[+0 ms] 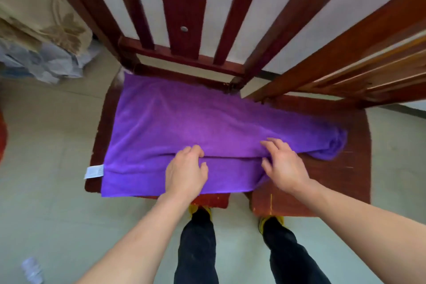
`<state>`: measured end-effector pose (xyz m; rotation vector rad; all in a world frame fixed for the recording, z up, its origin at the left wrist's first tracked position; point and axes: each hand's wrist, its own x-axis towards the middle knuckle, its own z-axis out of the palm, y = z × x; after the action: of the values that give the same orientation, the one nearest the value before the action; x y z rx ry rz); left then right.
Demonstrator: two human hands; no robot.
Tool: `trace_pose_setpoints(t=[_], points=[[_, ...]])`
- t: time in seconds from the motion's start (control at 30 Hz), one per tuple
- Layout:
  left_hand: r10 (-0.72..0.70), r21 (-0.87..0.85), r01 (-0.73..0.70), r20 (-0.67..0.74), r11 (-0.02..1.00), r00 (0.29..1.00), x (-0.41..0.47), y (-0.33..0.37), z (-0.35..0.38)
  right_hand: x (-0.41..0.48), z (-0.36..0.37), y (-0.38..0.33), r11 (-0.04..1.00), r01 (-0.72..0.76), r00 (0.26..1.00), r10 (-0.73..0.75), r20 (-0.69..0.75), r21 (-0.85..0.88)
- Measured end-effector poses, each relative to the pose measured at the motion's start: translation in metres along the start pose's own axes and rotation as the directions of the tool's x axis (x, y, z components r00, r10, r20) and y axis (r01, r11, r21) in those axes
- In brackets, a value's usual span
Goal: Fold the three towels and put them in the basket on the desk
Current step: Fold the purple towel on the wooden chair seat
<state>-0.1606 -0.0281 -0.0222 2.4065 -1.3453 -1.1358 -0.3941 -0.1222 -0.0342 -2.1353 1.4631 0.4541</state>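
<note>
Nearest, at the near fold edge of the soft purple terry towel: left hand with fingers curled, pinching that fold; right hand just beside it, fingers spread wide, pressing flat, gripping nothing. Spread across two dark red wooden chair seats, long axis left to right. Bunched end beyond the right hand, so nearer that hand. White care label at the towel's near-left corner. Past the towel, slatted chair backs. No basket in view.
</note>
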Motion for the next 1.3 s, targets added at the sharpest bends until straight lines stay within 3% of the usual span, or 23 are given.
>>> trace_pose_setpoints(t=[0.1,0.2,0.33,0.4,0.47,0.53,0.6,0.67,0.8,0.87,0.97,1.07,1.2,1.3], points=[[0.098,0.033,-0.104,0.143,0.994,0.985,-0.016,0.061,0.047,-0.033,-0.01,0.078,0.967,-0.236,0.969,0.241,-0.05,0.097],[0.113,0.123,-0.148,0.255,0.981,0.96,-0.03,0.101,0.091,-0.045,-0.019,0.137,0.865,-0.441,0.879,0.47,-0.079,0.24],[0.14,0.252,-0.226,0.319,0.941,0.937,-0.044,0.141,0.152,-0.038,-0.023,0.201,0.694,-0.596,0.779,0.622,0.081,0.405],[0.141,0.263,-0.203,0.236,0.943,0.961,-0.044,0.155,0.18,-0.024,-0.021,0.216,0.502,-0.597,0.759,0.607,0.236,0.626],[-0.016,0.016,0.016,-0.016,1.0,1.0,-0.036,0.168,0.196,-0.002,-0.02,0.221,0.284,-0.582,0.744,0.564,0.358,0.762],[-0.329,-0.338,0.255,-0.182,0.906,0.927,-0.019,0.18,0.202,0.02,-0.029,0.221,0.182,-0.558,0.759,0.506,0.409,0.81],[-0.479,-0.461,0.343,-0.218,0.818,0.85,-0.001,0.188,0.2,0.037,-0.046,0.218,0.136,-0.519,0.786,0.465,0.408,0.844],[-0.456,-0.451,0.32,-0.234,0.833,0.859,0.012,0.192,0.191,0.051,-0.066,0.216,0.077,-0.464,0.814,0.431,0.39,0.882],[-0.165,-0.254,0.096,-0.265,0.962,0.95,-0.008,0.204,0.183,0.071,-0.102,0.221,-0.022,-0.323,0.834,0.466,0.296,0.946],[-0.043,-0.152,0.015,-0.183,0.988,0.982,-0.036,0.208,0.19,0.077,-0.111,0.231,-0.006,-0.268,0.819,0.525,0.231,0.963],[0.08,0.035,-0.082,0.075,0.996,0.994,-0.073,0.203,0.21,0.07,-0.105,0.238,0.03,-0.274,0.8,0.561,0.211,0.961],[0.055,0.223,-0.125,0.295,0.967,0.954,-0.086,0.196,0.227,0.05,-0.072,0.242,-0.05,-0.412,0.762,0.529,0.374,0.91],[-0.035,0.252,-0.101,0.486,0.962,0.873,-0.083,0.194,0.243,0.024,-0.02,0.252,0.08,-0.552,0.769,0.432,0.471,0.83],[-0.066,0.217,-0.049,0.493,0.975,0.868,-0.073,0.194,0.24,0.01,0.003,0.266,0.201,-0.561,0.759,0.511,0.403,0.803]])
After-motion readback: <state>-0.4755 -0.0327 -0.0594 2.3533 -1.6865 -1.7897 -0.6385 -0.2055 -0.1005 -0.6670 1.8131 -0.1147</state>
